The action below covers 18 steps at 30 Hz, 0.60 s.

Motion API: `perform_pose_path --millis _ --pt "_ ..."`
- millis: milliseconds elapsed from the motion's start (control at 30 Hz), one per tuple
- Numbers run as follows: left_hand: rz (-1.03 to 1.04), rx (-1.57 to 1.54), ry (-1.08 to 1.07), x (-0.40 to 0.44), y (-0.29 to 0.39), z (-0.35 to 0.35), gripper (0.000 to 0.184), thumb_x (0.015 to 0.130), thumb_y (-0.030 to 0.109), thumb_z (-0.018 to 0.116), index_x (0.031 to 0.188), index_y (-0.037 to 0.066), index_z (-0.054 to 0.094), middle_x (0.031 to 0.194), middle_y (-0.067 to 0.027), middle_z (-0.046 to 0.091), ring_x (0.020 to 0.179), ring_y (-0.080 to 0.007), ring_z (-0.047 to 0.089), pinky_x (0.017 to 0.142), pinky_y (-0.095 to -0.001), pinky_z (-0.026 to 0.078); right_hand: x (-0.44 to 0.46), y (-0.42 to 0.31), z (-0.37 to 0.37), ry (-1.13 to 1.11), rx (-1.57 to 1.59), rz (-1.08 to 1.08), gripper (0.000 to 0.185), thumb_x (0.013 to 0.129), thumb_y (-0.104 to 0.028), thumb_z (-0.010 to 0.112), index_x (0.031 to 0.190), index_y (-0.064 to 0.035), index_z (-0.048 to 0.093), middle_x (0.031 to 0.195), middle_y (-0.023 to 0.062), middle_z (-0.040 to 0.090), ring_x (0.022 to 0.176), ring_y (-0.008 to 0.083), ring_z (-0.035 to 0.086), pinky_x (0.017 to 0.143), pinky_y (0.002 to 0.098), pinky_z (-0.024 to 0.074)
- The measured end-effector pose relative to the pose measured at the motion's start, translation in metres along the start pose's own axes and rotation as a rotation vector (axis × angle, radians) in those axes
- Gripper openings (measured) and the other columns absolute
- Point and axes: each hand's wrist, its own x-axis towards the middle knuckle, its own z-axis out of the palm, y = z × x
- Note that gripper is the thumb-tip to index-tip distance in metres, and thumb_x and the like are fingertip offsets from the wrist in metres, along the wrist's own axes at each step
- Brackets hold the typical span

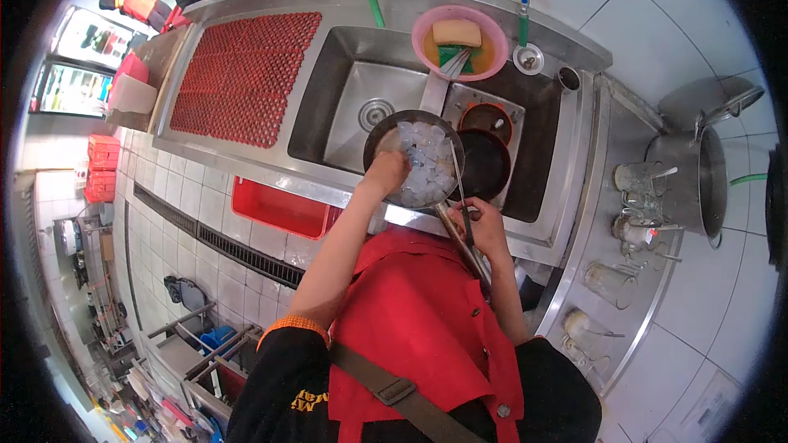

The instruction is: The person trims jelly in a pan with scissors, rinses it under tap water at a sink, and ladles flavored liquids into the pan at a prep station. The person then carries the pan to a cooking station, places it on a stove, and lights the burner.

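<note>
A round metal pan (379,133) full of translucent whitish chunks (428,156) is in front of me, over the near edge of the sink. Its long handle (453,230) runs down toward my apron. My left hand (390,171) reaches over the pan's left side, fingers curled down against the chunks; their tips are hidden, so what they grip cannot be made out. In my right hand (484,226) is a knife (457,166) with a dark handle, its narrow blade pointing away along the pan's right rim. The right fingers are closed around that handle, beside the pan handle.
The left sink basin (345,107) has a drain; dark pans (484,166) sit in the right basin. A pink bowl (420,33) holds a sponge and whisk. There is a red mat (242,74) at left. Glass mugs (611,283) and a big pot (694,172) stand on the right shelf.
</note>
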Motion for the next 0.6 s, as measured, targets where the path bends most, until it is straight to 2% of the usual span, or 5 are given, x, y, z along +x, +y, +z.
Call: perform_pose_path --millis 100,167,367,400,600 --pt "0.061 -0.358 -0.103 -0.004 0.004 -0.013 0.023 0.082 0.008 0.06 0.104 0.001 0.062 0.103 -0.0172 0.064 0.096 -0.0292 0.063 0.083 -0.0316 0.052 -0.006 -0.022 -0.003 -0.022 0.03 0.063 0.039 0.074 -0.039 0.072 0.089 -0.0039 0.065 0.055 0.0045 0.057 0.052 0.0111 0.054 0.05 0.0265 0.04" --pt "-0.061 -1.279 -0.092 -0.003 0.002 -0.005 0.026 0.088 0.005 0.056 0.113 -0.001 0.059 0.106 -0.0124 0.063 0.096 -0.0206 0.062 0.083 -0.0276 0.051 -0.005 -0.022 0.001 -0.034 0.027 0.048 0.039 0.073 -0.04 0.073 0.089 -0.004 0.065 0.056 0.0039 0.057 0.053 0.0114 0.053 0.051 0.0267 0.04" --pt "-0.203 -1.637 0.037 -0.015 0.018 -0.007 0.026 0.09 0.008 0.056 0.115 -0.001 0.058 0.107 -0.009 0.061 0.098 -0.0138 0.059 0.086 -0.0243 0.051 0.004 -0.019 0.014 -0.075 -0.018 -0.017 0.035 0.074 -0.034 0.074 0.087 -0.0034 0.063 0.059 0.0015 0.056 0.054 0.0101 0.052 0.051 0.0241 0.0384" --pt "-0.205 -1.64 0.041 -0.017 0.02 -0.005 0.026 0.09 0.008 0.056 0.115 -0.001 0.058 0.107 -0.009 0.061 0.098 -0.0138 0.059 0.086 -0.0243 0.051 0.004 -0.023 0.015 -0.112 0.018 -0.015 0.031 0.077 -0.027 0.074 0.089 -0.0023 0.061 0.058 -0.0007 0.055 0.052 0.0073 0.051 0.047 0.021 0.0365" --pt "-0.312 -1.627 0.18 -0.017 0.025 0.005 0.026 0.089 0.01 0.059 0.112 -0.002 0.06 0.106 -0.0078 0.061 0.094 -0.0133 0.059 0.084 -0.0252 0.052 0.006 -0.042 0.022 -0.139 -0.1 -0.03 0.03 0.076 -0.028 0.074 0.087 -0.0026 0.062 0.059 0.0006 0.056 0.052 0.0076 0.051 0.047 0.021 0.0356"
